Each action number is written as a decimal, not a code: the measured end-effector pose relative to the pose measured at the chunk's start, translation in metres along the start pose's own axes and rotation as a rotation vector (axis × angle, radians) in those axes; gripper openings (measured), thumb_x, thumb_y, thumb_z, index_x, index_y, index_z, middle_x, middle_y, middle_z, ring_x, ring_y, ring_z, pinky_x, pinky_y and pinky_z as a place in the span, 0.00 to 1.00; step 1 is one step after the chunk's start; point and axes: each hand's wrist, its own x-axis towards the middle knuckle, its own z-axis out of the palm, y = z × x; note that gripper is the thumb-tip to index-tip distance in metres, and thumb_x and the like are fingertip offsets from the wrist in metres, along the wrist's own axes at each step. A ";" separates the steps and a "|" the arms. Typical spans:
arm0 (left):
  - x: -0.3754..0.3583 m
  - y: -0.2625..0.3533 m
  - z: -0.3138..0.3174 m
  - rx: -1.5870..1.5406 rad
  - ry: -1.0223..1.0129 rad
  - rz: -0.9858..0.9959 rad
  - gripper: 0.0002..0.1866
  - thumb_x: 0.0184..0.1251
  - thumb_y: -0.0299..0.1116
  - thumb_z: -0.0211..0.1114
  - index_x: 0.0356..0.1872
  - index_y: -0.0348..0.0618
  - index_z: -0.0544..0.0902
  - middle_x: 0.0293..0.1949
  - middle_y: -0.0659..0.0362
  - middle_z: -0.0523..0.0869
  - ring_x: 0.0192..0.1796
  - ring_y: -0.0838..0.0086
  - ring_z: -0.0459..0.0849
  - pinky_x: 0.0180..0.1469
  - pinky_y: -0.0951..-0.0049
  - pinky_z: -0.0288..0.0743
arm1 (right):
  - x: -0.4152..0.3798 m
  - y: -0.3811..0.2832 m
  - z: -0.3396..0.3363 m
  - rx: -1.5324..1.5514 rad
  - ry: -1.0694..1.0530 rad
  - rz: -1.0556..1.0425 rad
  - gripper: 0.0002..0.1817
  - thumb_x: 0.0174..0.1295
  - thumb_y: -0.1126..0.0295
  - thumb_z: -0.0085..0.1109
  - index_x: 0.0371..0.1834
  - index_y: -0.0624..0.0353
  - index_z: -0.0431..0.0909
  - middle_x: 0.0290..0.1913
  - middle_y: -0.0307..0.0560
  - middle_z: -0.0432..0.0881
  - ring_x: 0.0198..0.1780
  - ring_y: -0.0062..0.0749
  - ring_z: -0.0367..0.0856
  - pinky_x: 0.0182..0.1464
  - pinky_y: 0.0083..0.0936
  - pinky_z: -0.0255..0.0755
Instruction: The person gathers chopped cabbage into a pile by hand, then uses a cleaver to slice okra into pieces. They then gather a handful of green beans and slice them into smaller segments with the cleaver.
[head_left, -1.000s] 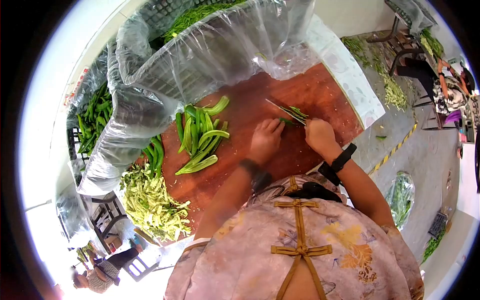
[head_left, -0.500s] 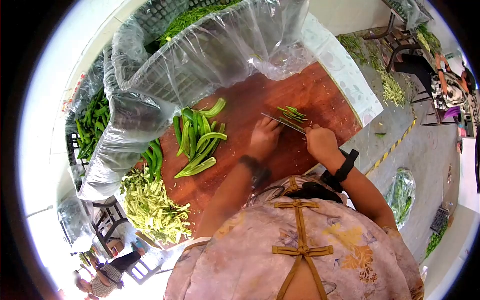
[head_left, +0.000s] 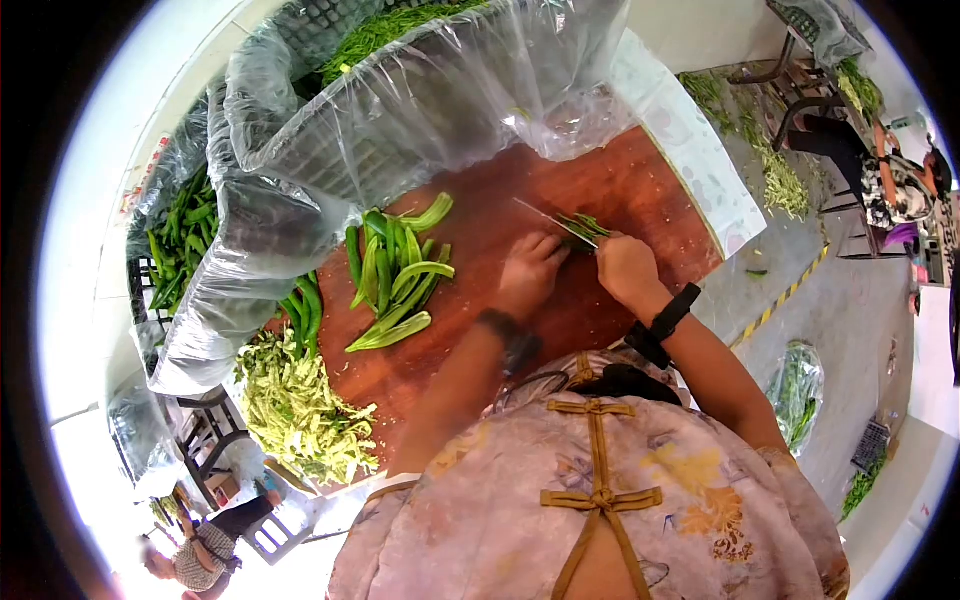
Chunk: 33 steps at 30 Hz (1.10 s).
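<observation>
My right hand (head_left: pixel 628 270) is closed around the handle of a knife (head_left: pixel 548 216), its thin blade pointing up and left over the reddish-brown board (head_left: pixel 470 300). Just beyond the blade lie thin green strips (head_left: pixel 582 226). Close to the knife, my left hand (head_left: pixel 530 270) rests on the board with curled fingers; what they press on is hidden. Left of it sits a heap of long green peppers (head_left: pixel 400 275), some split with pale insides showing. Pale green pepper scraps (head_left: pixel 305 410) are piled at the board's lower left corner.
A plastic-lined crate (head_left: pixel 400 110) of cut green strips stands along the board's far side. Another lined crate holds whole green peppers (head_left: pixel 185 235) at left. One person (head_left: pixel 895 180) sits at far right, another person (head_left: pixel 205 555) at lower left. A bagged green bundle (head_left: pixel 798 395) lies on the floor.
My right hand and the knife have shifted slightly left and up, the blade now nearer the green strips. My left hand has drawn back a little from the blade's tip.
</observation>
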 end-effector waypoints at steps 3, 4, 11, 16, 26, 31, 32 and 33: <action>0.001 0.002 -0.003 0.020 0.006 -0.014 0.15 0.45 0.24 0.58 0.38 0.43 0.84 0.42 0.61 0.80 0.47 0.66 0.75 0.47 0.64 0.70 | -0.011 0.001 -0.006 -0.013 0.014 -0.006 0.08 0.57 0.71 0.49 0.27 0.62 0.77 0.27 0.58 0.78 0.29 0.53 0.79 0.31 0.43 0.73; 0.002 0.002 -0.003 0.023 -0.019 -0.030 0.15 0.46 0.24 0.58 0.38 0.44 0.84 0.43 0.61 0.80 0.47 0.66 0.75 0.47 0.64 0.70 | -0.017 0.000 -0.009 -0.023 -0.013 -0.004 0.09 0.58 0.70 0.49 0.27 0.62 0.77 0.28 0.58 0.78 0.29 0.53 0.79 0.31 0.43 0.74; 0.001 0.004 0.000 0.033 -0.038 -0.051 0.12 0.46 0.25 0.57 0.34 0.47 0.84 0.46 0.59 0.81 0.52 0.61 0.76 0.51 0.60 0.70 | -0.026 -0.002 -0.014 -0.037 -0.097 0.026 0.07 0.55 0.72 0.50 0.28 0.63 0.77 0.28 0.58 0.78 0.29 0.53 0.80 0.32 0.43 0.74; 0.002 0.005 -0.002 0.002 0.054 -0.018 0.15 0.46 0.24 0.58 0.38 0.44 0.85 0.41 0.62 0.81 0.46 0.66 0.76 0.47 0.65 0.71 | -0.014 -0.007 -0.006 -0.043 -0.094 0.016 0.06 0.51 0.75 0.50 0.27 0.63 0.77 0.28 0.58 0.78 0.29 0.53 0.80 0.32 0.43 0.74; 0.001 0.000 -0.003 -0.014 -0.002 -0.007 0.16 0.42 0.22 0.58 0.36 0.41 0.84 0.38 0.60 0.80 0.42 0.66 0.77 0.43 0.68 0.75 | -0.003 0.004 0.000 -0.025 0.069 -0.079 0.06 0.53 0.72 0.52 0.25 0.62 0.77 0.24 0.57 0.77 0.28 0.53 0.79 0.30 0.42 0.73; 0.003 0.005 -0.005 -0.051 0.035 -0.007 0.17 0.41 0.22 0.58 0.36 0.41 0.84 0.38 0.61 0.81 0.45 0.66 0.78 0.45 0.69 0.76 | -0.023 -0.005 -0.016 -0.038 -0.064 0.001 0.09 0.57 0.70 0.49 0.26 0.61 0.77 0.26 0.57 0.78 0.28 0.53 0.79 0.31 0.44 0.73; 0.003 0.005 -0.006 -0.051 0.033 -0.007 0.17 0.41 0.22 0.58 0.36 0.41 0.84 0.38 0.61 0.81 0.45 0.66 0.78 0.45 0.69 0.76 | -0.023 -0.005 -0.016 -0.037 -0.064 0.002 0.09 0.57 0.70 0.49 0.26 0.61 0.77 0.26 0.57 0.78 0.28 0.53 0.79 0.31 0.44 0.73; 0.004 0.005 -0.005 -0.064 0.049 -0.003 0.13 0.42 0.22 0.57 0.33 0.42 0.84 0.39 0.59 0.82 0.46 0.64 0.79 0.46 0.67 0.76 | -0.023 -0.006 -0.017 -0.040 -0.077 0.006 0.08 0.57 0.70 0.49 0.26 0.61 0.77 0.27 0.57 0.78 0.28 0.53 0.79 0.31 0.44 0.73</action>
